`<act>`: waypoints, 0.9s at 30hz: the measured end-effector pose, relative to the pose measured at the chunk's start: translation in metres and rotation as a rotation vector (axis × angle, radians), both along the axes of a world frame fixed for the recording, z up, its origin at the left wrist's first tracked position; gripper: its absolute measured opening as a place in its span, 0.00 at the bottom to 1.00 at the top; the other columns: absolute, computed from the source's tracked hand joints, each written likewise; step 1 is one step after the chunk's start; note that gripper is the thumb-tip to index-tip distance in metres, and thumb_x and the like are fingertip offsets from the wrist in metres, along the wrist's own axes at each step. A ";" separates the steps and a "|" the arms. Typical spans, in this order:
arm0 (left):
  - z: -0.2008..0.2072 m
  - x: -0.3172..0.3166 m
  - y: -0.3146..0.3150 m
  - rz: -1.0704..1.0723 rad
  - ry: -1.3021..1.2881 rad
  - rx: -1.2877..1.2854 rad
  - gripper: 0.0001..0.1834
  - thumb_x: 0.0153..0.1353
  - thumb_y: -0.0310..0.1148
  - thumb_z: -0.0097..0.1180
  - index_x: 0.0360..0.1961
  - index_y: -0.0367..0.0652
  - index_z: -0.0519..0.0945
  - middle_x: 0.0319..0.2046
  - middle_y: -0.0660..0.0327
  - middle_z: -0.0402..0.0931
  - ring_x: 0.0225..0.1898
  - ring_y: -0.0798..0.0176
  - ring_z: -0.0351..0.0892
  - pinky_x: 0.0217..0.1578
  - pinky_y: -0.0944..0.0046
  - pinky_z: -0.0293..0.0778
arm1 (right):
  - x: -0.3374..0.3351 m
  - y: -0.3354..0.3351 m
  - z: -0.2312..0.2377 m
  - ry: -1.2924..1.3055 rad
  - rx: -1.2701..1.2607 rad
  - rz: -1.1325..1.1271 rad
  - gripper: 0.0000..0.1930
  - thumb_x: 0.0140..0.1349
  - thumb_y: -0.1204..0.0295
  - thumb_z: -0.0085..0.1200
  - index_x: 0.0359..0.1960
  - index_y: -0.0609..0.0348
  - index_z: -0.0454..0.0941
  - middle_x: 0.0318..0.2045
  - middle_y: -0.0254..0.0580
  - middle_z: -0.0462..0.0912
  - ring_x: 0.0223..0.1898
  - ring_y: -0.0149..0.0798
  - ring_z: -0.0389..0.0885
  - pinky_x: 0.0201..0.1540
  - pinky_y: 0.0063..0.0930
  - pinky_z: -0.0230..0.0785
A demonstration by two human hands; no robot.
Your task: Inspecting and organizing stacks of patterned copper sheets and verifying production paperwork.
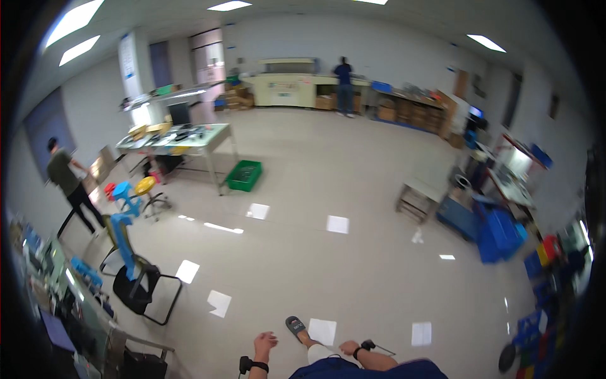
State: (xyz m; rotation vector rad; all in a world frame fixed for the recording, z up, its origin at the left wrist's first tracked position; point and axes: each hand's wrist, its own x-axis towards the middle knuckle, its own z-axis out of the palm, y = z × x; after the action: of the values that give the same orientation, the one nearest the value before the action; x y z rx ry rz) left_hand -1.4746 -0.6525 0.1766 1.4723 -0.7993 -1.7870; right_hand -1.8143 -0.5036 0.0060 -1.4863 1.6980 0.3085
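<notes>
My left hand [265, 343] hangs low at the front, its fingers loosely bent and slightly apart, holding nothing I can see. To its right my right hand [348, 347] is closed with fingers curled in, and nothing shows in it. Each wrist wears a black band with a small dark device, the left device [245, 364] and the right device [368, 345]. Between the hands a foot in a dark grey slipper [295, 326] is on the tiled floor [303, 271]. Neither hand touches any object.
A black chair [136, 285] and a cluttered workbench [95, 316] stand at the left. Farther off are a table [216, 136], a green crate [244, 175], blue bins [495, 230] and a low stool [420, 196]. One person [68, 180] stands left, another [344, 85] by the back counter.
</notes>
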 end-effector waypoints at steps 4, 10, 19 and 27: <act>-0.050 0.037 -0.013 -0.146 -0.119 0.179 0.15 0.62 0.38 0.53 0.41 0.36 0.77 0.31 0.57 0.79 0.32 0.64 0.79 0.31 0.68 0.76 | 0.026 -0.096 -0.015 -0.526 -0.278 0.017 0.36 0.58 0.35 0.34 0.43 0.53 0.81 0.41 0.50 0.82 0.51 0.48 0.76 0.55 0.33 0.64; -0.069 0.120 0.008 -0.131 -0.239 0.456 0.17 0.61 0.42 0.51 0.45 0.44 0.80 0.31 0.55 0.80 0.28 0.59 0.78 0.27 0.62 0.76 | 0.013 -0.308 -0.004 -0.405 -0.057 0.326 0.33 0.54 0.39 0.46 0.42 0.56 0.82 0.42 0.49 0.82 0.47 0.46 0.79 0.52 0.33 0.68; -0.087 0.151 -0.105 0.750 -0.014 0.620 0.05 0.60 0.28 0.45 0.35 0.41 0.73 0.24 0.55 0.72 0.25 0.56 0.74 0.22 0.57 0.70 | 0.086 -0.518 0.060 -0.644 0.165 -0.799 0.13 0.60 0.69 0.51 0.42 0.68 0.75 0.35 0.48 0.81 0.30 0.44 0.83 0.30 0.32 0.79; -0.117 0.194 -0.337 0.664 -0.008 0.525 0.17 0.60 0.30 0.48 0.49 0.36 0.70 0.40 0.46 0.75 0.40 0.46 0.77 0.38 0.45 0.77 | 0.102 -0.619 0.012 -0.058 0.141 0.061 0.14 0.57 0.67 0.51 0.40 0.65 0.78 0.36 0.50 0.82 0.37 0.43 0.82 0.39 0.34 0.76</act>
State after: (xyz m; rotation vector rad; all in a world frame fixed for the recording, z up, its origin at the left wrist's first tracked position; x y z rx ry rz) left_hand -1.2806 -0.9896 0.0601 1.7919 0.1939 -1.5092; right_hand -1.7123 -1.1225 0.0176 -1.4313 1.5548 0.4053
